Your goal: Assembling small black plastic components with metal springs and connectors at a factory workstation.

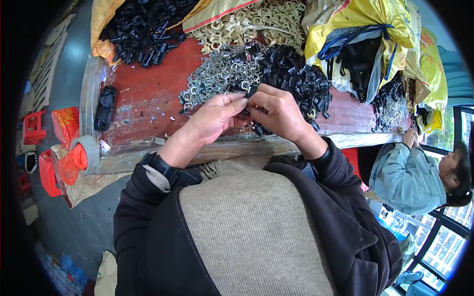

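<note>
My left hand [217, 117] and my right hand [277, 112] meet above the near edge of the red table, fingers pinched together. Between their fingertips is a small black plastic part [251, 92]; its exact kind is mostly hidden by the fingers. Just beyond my hands lies a heap of small silvery metal clips [217, 74]. To its right spreads a pile of small black plastic pieces [296, 74], partly behind my right hand. Farther back are many cream-coloured ring-shaped parts [266, 22].
A sack of black fittings [143, 29] lies open at the back left. A black case [105, 108] rests by the table's left edge, near a tape roll [86, 154]. Yellow bags [365, 24] stand back right. A co-worker in a denim jacket [410, 172] sits at the right.
</note>
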Demonstrator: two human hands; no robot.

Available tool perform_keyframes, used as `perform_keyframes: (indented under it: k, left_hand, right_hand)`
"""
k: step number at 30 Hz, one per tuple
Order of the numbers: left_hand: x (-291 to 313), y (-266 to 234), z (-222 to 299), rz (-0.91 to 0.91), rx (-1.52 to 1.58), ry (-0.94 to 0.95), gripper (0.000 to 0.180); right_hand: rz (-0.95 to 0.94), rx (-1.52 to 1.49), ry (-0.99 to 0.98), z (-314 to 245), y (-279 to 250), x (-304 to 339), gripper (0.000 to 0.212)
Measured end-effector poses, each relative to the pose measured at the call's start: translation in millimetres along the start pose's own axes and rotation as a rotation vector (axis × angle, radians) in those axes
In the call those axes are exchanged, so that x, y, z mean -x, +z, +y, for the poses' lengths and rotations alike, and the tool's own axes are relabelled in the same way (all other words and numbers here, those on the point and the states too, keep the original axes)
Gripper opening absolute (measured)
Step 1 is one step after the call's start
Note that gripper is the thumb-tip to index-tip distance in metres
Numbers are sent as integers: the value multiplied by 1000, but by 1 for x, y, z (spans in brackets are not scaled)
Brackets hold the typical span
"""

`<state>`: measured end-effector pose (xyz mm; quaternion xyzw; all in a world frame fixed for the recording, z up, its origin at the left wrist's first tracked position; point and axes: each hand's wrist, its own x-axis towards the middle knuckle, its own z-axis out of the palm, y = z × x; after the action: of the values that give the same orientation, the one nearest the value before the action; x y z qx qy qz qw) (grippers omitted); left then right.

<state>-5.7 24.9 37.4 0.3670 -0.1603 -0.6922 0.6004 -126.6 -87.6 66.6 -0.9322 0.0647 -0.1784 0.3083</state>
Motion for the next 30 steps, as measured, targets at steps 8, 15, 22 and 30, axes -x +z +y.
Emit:
perform_keyframes:
  k: [8, 15, 22, 30]
  left_hand:
    - [-2, -4, 4, -39, 4, -94, 22]
    - [-18, -23, 29, -122, 48, -31, 22]
    - [-26, -46, 28, -159, 220, 32, 18]
    - [-23, -51, 30, -98, 262, 73, 18]
  right_hand:
    - [-25, -89, 35, 5, 0, 0, 8]
    - [159, -66, 258, 39, -13, -4, 12]
    - [134, 387, 42, 45, 1, -14, 17]
    - [39, 437, 103, 56, 20, -19, 11]
